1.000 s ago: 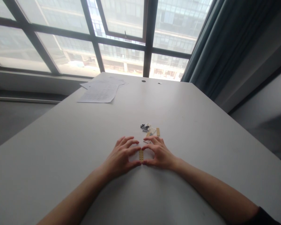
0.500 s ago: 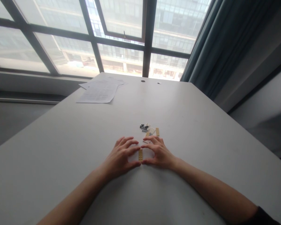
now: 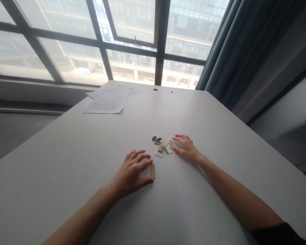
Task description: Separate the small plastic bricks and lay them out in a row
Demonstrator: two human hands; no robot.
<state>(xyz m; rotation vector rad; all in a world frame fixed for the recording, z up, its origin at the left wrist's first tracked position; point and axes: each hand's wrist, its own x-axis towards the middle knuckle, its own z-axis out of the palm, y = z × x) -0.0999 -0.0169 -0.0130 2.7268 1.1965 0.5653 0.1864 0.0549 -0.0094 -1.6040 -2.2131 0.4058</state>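
A tan studded plate (image 3: 152,170) lies flat on the white table (image 3: 66,163). My left hand (image 3: 132,173) rests beside it, fingers curved, thumb and fingertips touching the plate's left edge. Further back sits a small heap of building pieces (image 3: 162,145): tan, white and dark grey ones. My right hand (image 3: 185,147) lies just right of that heap, fingers stretched towards it, the fingertips at a tan plate (image 3: 170,144), holding nothing.
Sheets of printed paper (image 3: 108,99) lie at the table's far left corner. Two small round holes (image 3: 155,90) are near the far edge. Large windows stand behind the table, and a dark curtain (image 3: 234,51) hangs at the right.
My right hand has left the tan plate and moved back and right to the heap of pieces. The left hand has stayed at the plate.
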